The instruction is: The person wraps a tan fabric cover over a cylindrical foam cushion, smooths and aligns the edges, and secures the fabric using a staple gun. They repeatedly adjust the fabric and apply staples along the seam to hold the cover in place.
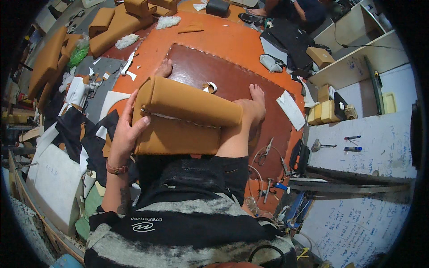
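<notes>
Across my lap lies a tan upholstered cushion [183,136], with a thick padded roll along its far side and a flatter panel nearer me. A ragged, whitish seam line runs between the two parts. My left hand [134,123] grips the cushion's left end, thumb on top by the seam and fingers along its side. The cushion's right end rests against my bare right leg [237,138]. My right hand is out of view.
Scissors [265,152], a screwdriver [297,161] and a hammer [267,190] lie at my right. Dark fabric scraps [76,134] and a white block [56,187] are at my left. More tan cushions [116,33] stand at the far left. Another person [304,13] sits at the far right.
</notes>
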Motion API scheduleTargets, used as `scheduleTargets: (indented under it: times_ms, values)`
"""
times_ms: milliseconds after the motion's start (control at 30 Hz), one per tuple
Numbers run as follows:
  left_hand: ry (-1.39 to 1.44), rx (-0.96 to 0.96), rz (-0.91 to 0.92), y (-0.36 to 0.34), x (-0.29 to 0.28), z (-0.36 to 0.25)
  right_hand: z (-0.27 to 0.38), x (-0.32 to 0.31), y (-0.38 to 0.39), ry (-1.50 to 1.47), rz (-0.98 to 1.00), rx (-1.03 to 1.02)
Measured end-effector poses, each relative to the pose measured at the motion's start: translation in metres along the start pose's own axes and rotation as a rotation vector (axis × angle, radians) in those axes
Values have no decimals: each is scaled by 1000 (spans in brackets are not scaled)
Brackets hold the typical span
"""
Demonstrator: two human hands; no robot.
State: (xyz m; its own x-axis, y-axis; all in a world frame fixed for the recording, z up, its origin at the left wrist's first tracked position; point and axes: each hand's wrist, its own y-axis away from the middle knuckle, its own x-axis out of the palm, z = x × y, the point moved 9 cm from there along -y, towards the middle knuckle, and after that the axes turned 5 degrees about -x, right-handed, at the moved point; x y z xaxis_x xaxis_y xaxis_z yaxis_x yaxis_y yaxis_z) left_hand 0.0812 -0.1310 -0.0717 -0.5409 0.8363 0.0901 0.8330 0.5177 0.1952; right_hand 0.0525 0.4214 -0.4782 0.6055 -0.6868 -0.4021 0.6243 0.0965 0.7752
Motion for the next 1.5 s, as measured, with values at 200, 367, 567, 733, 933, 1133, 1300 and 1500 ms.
scheduleTargets:
  times_ms: [200,367,567,733,933,1133,1300,1500]
  values:
    - [-57,-5,-2,-1,4,-10,11,2,-3,-127,-81,20]
    - [-189,6,-45,29,22,-33,23,-26,-17,-224,-168,11]
    - [-152,77,77,37,19,-28,98,-112,27,-348,-157,-87]
    - [-4,34,29,37,20,-23,264,-207,159,-215,-447,-588]
    - [12,176,39,33,13,-23,415,-166,307,264,-126,-908]
    - [486,140,193,-38,-4,-11,524,-54,357,593,51,-1382]
    - [520,81,343,-57,21,-14,556,-25,343,600,158,-1435]
    - [472,55,322,-54,22,-12,559,-21,326,595,248,-1253]
